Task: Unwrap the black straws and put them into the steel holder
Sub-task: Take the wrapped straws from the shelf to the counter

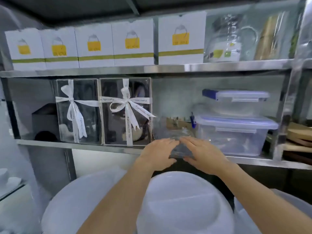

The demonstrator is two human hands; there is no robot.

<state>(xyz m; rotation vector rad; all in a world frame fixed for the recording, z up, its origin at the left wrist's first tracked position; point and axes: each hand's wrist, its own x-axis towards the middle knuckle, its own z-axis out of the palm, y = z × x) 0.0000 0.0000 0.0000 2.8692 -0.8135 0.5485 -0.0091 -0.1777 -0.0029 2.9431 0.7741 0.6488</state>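
A dark bundle in clear plastic wrap (179, 150), apparently the black straws, lies at the front edge of the lower steel shelf (104, 148). My left hand (157, 153) holds its left side and my right hand (203, 153) holds its right side, fingers laid over the top and thumbs underneath. The picture is blurred, so single straws do not show. No steel holder is in view.
Two clear gift boxes with white ribbons (125, 110) stand left of my hands. Two lidded plastic containers (236, 132) are stacked on the right. White cartons (133, 44) line the upper shelf. Large white plates (182, 205) lie below my forearms.
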